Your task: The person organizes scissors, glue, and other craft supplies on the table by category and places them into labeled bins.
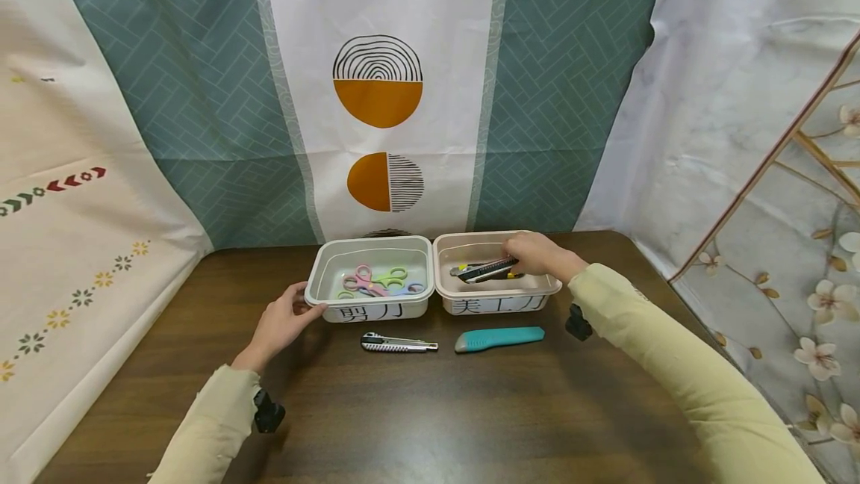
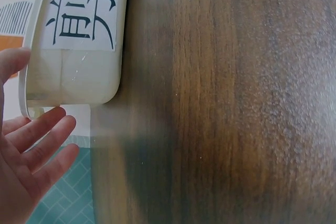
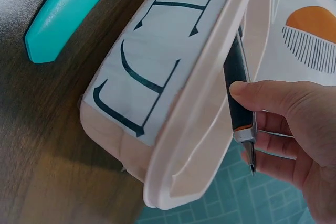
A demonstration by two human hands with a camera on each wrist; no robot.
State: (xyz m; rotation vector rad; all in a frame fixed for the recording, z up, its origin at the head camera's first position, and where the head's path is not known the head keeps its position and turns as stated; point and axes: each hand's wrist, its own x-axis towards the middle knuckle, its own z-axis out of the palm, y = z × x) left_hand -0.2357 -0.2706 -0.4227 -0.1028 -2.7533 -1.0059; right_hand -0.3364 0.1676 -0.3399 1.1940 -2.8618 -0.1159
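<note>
My right hand (image 1: 533,253) is inside the pink bin (image 1: 500,294), pinching a black and silver box cutter (image 3: 239,87) between thumb and fingers. Its metal tip (image 3: 252,161) points toward the wrist camera side. Other cutters with yellow parts lie beneath it, partly hidden. At the white bin (image 1: 419,309), my left hand (image 1: 282,322) touches the front left corner, thumb on the rim and loosely extended fingers at the side wall. Pink, green and blue scissors (image 1: 371,283) lie in that bin.
On the brown table (image 1: 416,409), a silver and black box cutter (image 1: 398,343) lies before the white bin. A teal cutter (image 1: 500,339) lies before the pink one. Both bins carry labels with black characters. Patterned cloth (image 1: 564,95) hangs behind and at both sides.
</note>
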